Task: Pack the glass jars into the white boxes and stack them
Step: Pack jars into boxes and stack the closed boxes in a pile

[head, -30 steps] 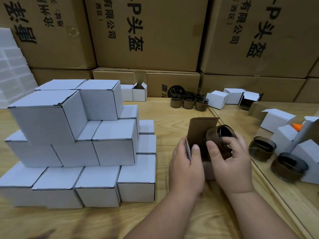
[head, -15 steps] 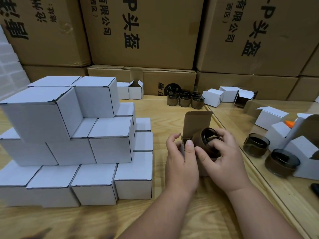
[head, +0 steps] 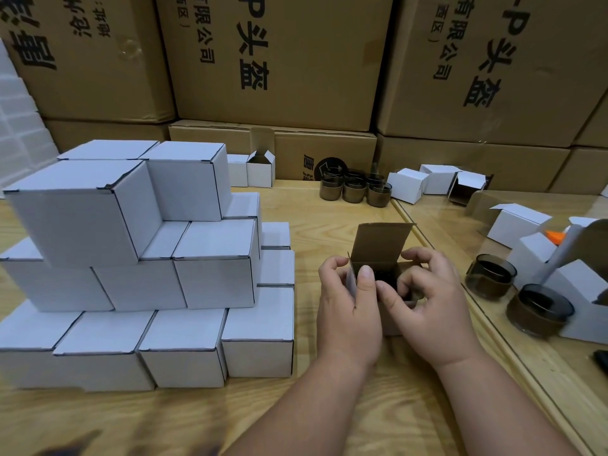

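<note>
Glass jar (head: pixel 381 277) mostly hidden inside open box (head: pixel 381 245), hands (head: pixel 388 307) covering box front

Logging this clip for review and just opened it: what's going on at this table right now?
A person is packing glass jars into small white boxes. Both hands hold an open box with its lid flap up: the left hand grips its left side, and the right hand has its fingers at the opening, where a dark jar sits inside. A stack of closed boxes stands to the left. More empty jars wait at the back of the table.
</note>
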A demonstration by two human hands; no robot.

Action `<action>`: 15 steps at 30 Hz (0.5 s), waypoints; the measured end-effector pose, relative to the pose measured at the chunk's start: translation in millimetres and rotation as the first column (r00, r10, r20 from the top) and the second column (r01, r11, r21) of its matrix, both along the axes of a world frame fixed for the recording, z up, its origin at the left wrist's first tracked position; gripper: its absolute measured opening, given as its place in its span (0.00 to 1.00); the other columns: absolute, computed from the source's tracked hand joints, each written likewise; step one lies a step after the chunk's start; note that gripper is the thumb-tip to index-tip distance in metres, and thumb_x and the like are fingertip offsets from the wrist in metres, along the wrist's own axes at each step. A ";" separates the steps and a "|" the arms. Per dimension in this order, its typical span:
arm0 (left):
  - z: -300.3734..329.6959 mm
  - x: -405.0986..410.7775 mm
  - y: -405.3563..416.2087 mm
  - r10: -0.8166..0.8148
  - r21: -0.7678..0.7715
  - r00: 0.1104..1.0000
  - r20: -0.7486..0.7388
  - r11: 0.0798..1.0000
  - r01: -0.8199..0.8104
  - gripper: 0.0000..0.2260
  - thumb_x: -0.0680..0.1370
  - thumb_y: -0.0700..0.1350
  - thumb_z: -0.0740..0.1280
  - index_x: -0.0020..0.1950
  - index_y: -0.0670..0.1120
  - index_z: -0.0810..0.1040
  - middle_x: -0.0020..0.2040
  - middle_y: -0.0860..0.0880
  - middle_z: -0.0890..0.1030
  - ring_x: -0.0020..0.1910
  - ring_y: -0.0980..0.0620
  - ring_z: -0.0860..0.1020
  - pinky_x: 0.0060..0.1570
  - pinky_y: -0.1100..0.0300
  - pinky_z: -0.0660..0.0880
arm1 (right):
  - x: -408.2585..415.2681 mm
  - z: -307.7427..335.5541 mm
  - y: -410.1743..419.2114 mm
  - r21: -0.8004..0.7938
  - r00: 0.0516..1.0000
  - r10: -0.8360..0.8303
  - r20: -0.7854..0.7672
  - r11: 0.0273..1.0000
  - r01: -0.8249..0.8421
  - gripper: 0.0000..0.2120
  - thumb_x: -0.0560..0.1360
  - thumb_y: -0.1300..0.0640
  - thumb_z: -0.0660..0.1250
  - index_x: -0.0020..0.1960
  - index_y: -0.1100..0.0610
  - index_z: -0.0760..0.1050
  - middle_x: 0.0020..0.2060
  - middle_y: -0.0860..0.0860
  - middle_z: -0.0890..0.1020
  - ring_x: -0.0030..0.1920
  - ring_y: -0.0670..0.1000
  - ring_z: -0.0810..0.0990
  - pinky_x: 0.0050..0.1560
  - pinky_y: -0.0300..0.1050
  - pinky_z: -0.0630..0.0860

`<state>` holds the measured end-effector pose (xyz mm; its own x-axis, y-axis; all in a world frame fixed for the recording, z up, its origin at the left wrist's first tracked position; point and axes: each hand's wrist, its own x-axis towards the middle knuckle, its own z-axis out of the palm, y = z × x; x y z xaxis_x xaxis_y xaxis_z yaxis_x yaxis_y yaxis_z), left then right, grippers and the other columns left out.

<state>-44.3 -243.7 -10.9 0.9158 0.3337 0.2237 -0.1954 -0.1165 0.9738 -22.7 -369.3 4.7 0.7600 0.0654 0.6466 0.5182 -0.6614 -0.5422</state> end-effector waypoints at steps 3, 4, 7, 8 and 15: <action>0.0 -0.6 0.1 -0.002 -0.017 1.000 0.007 1.000 0.003 0.18 0.72 0.71 0.54 0.59 0.68 0.61 0.53 0.62 0.77 0.53 0.61 0.77 0.48 0.65 0.72 | 0.5 -0.8 0.4 0.098 0.999 0.029 -0.019 0.995 -0.027 0.16 0.71 0.39 0.67 0.36 0.51 0.75 0.57 0.46 0.76 0.59 0.44 0.73 0.54 0.25 0.68; -0.1 -0.9 0.1 -0.005 -0.027 1.000 0.011 1.000 0.006 0.17 0.73 0.71 0.55 0.59 0.68 0.62 0.55 0.61 0.77 0.54 0.60 0.78 0.49 0.64 0.73 | -0.1 -0.8 1.3 0.189 0.999 0.035 -0.022 0.982 -0.030 0.14 0.72 0.40 0.66 0.39 0.50 0.76 0.57 0.45 0.76 0.58 0.42 0.75 0.53 0.28 0.70; -0.2 -2.1 0.4 -0.025 -0.066 1.000 0.018 0.998 0.026 0.15 0.73 0.70 0.57 0.57 0.71 0.63 0.59 0.59 0.75 0.58 0.58 0.76 0.52 0.65 0.73 | 0.7 -1.6 0.9 0.575 0.997 0.015 -0.073 0.817 0.030 0.14 0.76 0.41 0.59 0.50 0.48 0.79 0.56 0.47 0.81 0.59 0.43 0.79 0.59 0.42 0.74; 0.0 -2.6 0.5 -0.030 -0.078 0.999 0.022 0.996 0.031 0.15 0.73 0.70 0.58 0.58 0.72 0.63 0.60 0.58 0.74 0.59 0.59 0.75 0.52 0.65 0.72 | 2.4 -1.4 -1.0 0.682 0.992 0.027 -0.127 0.729 0.067 0.16 0.79 0.41 0.57 0.52 0.49 0.78 0.56 0.49 0.82 0.59 0.47 0.80 0.58 0.46 0.76; 6.0 -6.7 2.2 -0.044 -0.133 0.996 0.083 0.990 0.055 0.14 0.73 0.69 0.59 0.57 0.69 0.68 0.61 0.57 0.74 0.59 0.62 0.74 0.51 0.73 0.71 | 14.1 -1.5 -5.3 0.762 0.904 0.178 -0.389 0.614 0.207 0.16 0.87 0.48 0.52 0.59 0.49 0.78 0.49 0.49 0.84 0.54 0.52 0.83 0.49 0.48 0.77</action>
